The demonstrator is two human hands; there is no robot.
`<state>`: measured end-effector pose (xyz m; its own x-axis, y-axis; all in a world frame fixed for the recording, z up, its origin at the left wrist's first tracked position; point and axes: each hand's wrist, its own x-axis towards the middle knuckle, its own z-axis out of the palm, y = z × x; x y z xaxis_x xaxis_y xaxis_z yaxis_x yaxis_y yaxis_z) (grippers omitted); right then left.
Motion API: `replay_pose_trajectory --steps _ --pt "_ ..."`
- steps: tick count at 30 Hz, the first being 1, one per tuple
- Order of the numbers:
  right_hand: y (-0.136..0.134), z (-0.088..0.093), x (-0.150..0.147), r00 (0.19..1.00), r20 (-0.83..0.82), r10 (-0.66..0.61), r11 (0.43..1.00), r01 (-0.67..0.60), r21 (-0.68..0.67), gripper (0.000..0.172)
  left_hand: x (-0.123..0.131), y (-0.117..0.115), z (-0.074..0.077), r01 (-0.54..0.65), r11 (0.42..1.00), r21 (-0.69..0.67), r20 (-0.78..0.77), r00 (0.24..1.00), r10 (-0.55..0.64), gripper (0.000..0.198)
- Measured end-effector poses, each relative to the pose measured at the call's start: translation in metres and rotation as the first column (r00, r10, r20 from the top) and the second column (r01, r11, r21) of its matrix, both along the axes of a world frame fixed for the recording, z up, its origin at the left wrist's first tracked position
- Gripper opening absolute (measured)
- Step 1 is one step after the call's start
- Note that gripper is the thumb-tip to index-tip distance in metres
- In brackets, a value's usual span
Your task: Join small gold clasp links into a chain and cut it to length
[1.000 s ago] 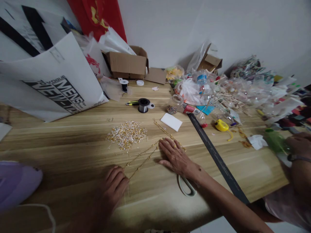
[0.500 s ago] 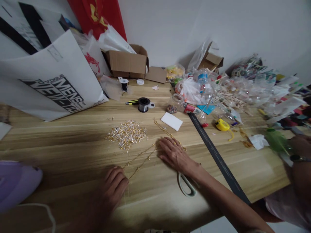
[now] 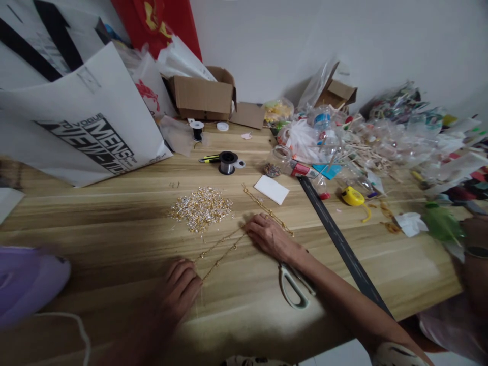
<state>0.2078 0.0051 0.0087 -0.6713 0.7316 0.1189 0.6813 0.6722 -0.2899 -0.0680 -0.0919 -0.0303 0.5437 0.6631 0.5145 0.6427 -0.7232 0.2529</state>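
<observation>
A gold beaded chain [image 3: 219,261] runs in two strands across the table between my hands. My left hand [image 3: 180,287] is closed over its near end, resting on the wood. At the far end, my right hand [image 3: 269,236] has its fingertips drawn together on the chain. A further length of gold chain [image 3: 258,203] lies beyond my right hand; whether both are one piece is hidden. To the left of that is a pile of small gold and silvery pins and beads [image 3: 202,208]. Pale-handled scissors [image 3: 293,291] lie partly under my right forearm.
Behind are a wire spool [image 3: 227,162], a white card [image 3: 271,189] and a jar of beads [image 3: 275,161]. A dark strip [image 3: 339,239] crosses the table beside a yellow tape measure [image 3: 353,196]. At the right edge, another person's hand [image 3: 476,231] is near green plastic.
My right hand's fingers have drawn together from a flatter, more spread pose onto the chain. My left hand stays in place. The view has shifted slightly.
</observation>
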Motion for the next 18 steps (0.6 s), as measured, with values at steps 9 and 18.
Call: replay_pose_trajectory --steps 9,18 --pt "0.005 -0.008 0.009 0.994 -0.108 0.002 0.999 -0.006 -0.035 0.018 -0.001 0.003 -0.009 0.0 0.996 0.085 -0.003 1.0 0.0 0.011" --pt "0.007 -0.011 0.011 0.996 -0.087 -0.002 1.0 0.001 -0.01 0.017 -0.004 0.0 -0.007 -0.032 0.996 0.077 -0.05 0.998 0.036 0.012"
